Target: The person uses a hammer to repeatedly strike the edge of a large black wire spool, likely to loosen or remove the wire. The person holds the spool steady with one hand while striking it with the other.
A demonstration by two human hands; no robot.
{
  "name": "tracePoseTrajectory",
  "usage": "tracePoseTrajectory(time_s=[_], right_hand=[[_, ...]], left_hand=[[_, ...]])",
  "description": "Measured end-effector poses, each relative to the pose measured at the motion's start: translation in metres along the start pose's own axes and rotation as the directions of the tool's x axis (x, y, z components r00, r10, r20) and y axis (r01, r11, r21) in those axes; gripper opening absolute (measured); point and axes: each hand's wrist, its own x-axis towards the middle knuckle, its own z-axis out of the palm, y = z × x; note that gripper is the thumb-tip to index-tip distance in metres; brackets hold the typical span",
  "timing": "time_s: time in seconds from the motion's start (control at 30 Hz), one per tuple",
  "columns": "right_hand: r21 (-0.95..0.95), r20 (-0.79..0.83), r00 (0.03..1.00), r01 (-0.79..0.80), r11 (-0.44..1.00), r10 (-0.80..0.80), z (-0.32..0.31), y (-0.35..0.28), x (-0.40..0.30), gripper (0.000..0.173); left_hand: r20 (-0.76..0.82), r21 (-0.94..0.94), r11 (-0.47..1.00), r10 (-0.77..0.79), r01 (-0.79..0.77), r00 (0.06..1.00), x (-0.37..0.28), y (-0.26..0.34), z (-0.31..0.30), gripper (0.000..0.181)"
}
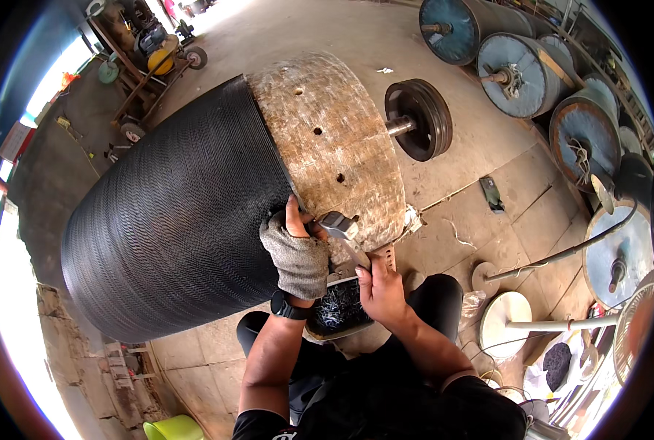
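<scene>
Before me lies a large wooden drum point(327, 121), its bare end scuffed and pierced by several dark holes. Black, finely ridged covering point(178, 209) wraps the rest of it. My left hand point(297, 253), in a grey fingerless glove, rests at the covering's edge where it meets the wood. Whether its fingertips pinch anything is hidden beside the hammer head. In my right hand point(382, 289) is the handle of a hammer point(342, 225), the steel head close to my left fingers. A tray point(338, 331) of small metal pieces, apparently nails, sits below, between my knees.
A shaft point(400, 126) with a grooved pulley point(420, 120) juts from the drum's far end. Several metal-ended rollers point(505, 74) line the right side. Closer on the right are a round stand base point(505, 324) and a fan point(637, 330). A wheeled machine point(159, 60) stands back left.
</scene>
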Motion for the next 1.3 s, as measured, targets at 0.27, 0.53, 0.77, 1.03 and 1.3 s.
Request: tracePoseTrajectory(time_s=[0.27, 0.53, 0.77, 1.03, 1.3], right_hand=[[-0.078, 0.002, 0.999, 0.046, 0.996, -0.046, -0.004, -0.001, 0.005, 0.023], [-0.174, 0.074, 0.997, 0.008, 0.985, 0.005, -0.006, -0.003, 0.008, 0.023], [-0.069, -0.013, 1.000, 0.014, 0.998, -0.015, -0.006, -0.002, 0.006, 0.019], [-0.129, 0.024, 1.000, -0.005, 0.992, 0.008, 0.005, 0.010, 0.000, 0.020], [0.053, -0.137, 0.988, 0.085, 0.995, -0.077, 0.021, 0.022, -0.010, 0.021]], left_hand=[[-0.043, 0.015, 1.000, 0.014, -0.013, 0.999, 0.002, 0.005, 0.002, 0.085], [-0.049, -0.014, 1.000, 0.026, -0.027, 0.998, 0.003, 0.005, 0.000, 0.085], [0.014, 0.088, 0.988, 0.125, -0.125, 0.992, -0.041, 0.020, -0.033, 0.073], [0.621, 0.034, 0.984, 0.118, -0.177, 0.775, -0.160, 0.009, -0.030, 0.026], [0.498, -0.040, 0.966, 0.240, -0.255, 0.834, -0.178, 0.002, 0.000, 0.019]])
